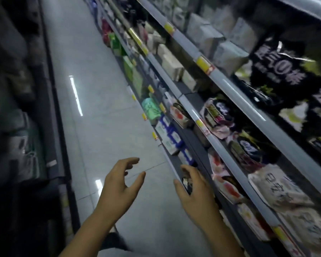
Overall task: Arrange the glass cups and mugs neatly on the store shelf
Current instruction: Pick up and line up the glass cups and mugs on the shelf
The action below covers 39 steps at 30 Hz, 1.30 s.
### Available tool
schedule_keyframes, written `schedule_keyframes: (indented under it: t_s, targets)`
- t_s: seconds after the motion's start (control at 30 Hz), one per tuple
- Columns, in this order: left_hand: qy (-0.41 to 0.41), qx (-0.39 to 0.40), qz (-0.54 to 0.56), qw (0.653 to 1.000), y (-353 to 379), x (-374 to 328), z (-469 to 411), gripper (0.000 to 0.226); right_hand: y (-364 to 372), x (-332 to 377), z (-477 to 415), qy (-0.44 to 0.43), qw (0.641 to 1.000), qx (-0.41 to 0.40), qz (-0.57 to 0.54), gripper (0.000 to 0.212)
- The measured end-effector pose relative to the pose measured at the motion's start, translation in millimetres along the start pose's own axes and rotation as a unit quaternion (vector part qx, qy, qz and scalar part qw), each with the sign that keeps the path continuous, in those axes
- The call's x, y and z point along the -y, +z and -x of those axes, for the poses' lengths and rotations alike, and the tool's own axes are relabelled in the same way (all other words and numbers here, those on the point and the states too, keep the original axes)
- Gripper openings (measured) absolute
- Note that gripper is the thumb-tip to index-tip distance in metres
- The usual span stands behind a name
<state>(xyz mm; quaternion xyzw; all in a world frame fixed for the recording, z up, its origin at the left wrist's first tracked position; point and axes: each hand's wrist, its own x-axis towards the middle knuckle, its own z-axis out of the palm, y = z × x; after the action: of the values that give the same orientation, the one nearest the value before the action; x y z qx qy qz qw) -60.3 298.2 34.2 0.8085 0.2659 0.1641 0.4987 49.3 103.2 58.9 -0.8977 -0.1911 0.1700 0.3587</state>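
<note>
Two bare hands reach out in a shop aisle. The left hand point(117, 188) is over the grey floor point(100, 89). Its fingers are spread apart and a bit bent, its thumb sticks out to the side, and it holds nothing.

The right hand point(195, 191) is right in front of the low edge of the store shelf point(235, 89) on the right side. Its fingers are bent and its thumb points out. There is a small dark and white thing between the thumb and the fingers. I cannot tell if the hand pinches it or if it just sits on the shelf behind the hand.

The shelf is long and has grey rails with yellow tags point(202, 63) on them. It is full of packs: big black packs point(278, 71) up high, pink and white packs point(228, 184) lower down, a green pack point(151, 108), blue and white boxes point(171, 135) and pale boxes point(171, 65) farther away. All of it is blurry, so I cannot tell where any glass cups or mugs are.

On the left side is another dark shelf point(17, 108) with blurry things on it. A bright line of light point(76, 95) shines on the floor.
</note>
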Motion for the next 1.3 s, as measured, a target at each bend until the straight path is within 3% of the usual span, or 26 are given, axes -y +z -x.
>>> schedule_keyframes:
  t_s: [0.3,0.6,0.8,0.97,1.17,1.3]
  targets:
    - [-0.022,0.012,-0.012,1.0,-127,69,-159,0.041,114,154,-156,-0.054,0.998,0.026,0.015,0.037]
    - [-0.09,-0.053,-0.018,0.994,-194,132,-330,0.037,191,235,-352,-0.104,0.99,0.093,0.016,0.04]
    - [-0.123,-0.1,-0.06,0.986,-241,127,-464,0.035,224,288,-518,-0.141,0.977,0.159,0.031,0.042]
    - [-0.128,-0.135,-0.049,0.981,-268,123,-575,0.033,241,337,-649,-0.168,0.97,0.169,0.041,0.043]
    - [-0.118,-0.079,-0.051,0.989,-279,146,-707,0.033,256,368,-753,-0.132,0.975,0.162,0.076,0.047]
    - [-0.056,-0.006,-0.07,0.996,-291,168,-831,0.035,271,393,-832,-0.08,0.991,0.085,0.068,0.048]
